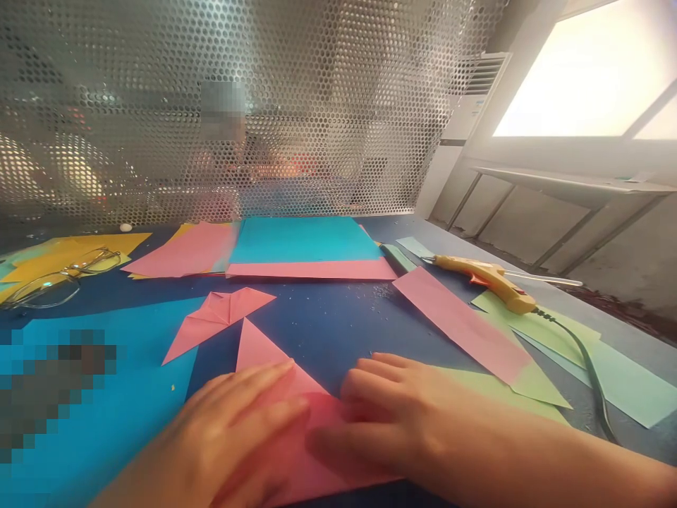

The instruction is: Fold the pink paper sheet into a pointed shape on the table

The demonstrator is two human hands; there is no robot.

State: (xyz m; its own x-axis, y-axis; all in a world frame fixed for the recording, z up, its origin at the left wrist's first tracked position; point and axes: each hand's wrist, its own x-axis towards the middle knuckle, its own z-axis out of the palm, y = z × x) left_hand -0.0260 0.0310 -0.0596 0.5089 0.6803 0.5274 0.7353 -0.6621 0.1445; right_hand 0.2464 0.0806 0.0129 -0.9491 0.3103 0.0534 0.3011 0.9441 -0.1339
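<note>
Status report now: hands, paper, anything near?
Left hand and right hand flat on pink paper. Folded pink piece beside. Glue gun far right.

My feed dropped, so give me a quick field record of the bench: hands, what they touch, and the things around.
left hand: flat on the pink paper
right hand: pressing the same sheet's right side
folded pink piece: apart, beyond the hands
glue gun: far right, lying on green paper
glasses: far left, on yellow paper
blue sheet: back centre
</note>
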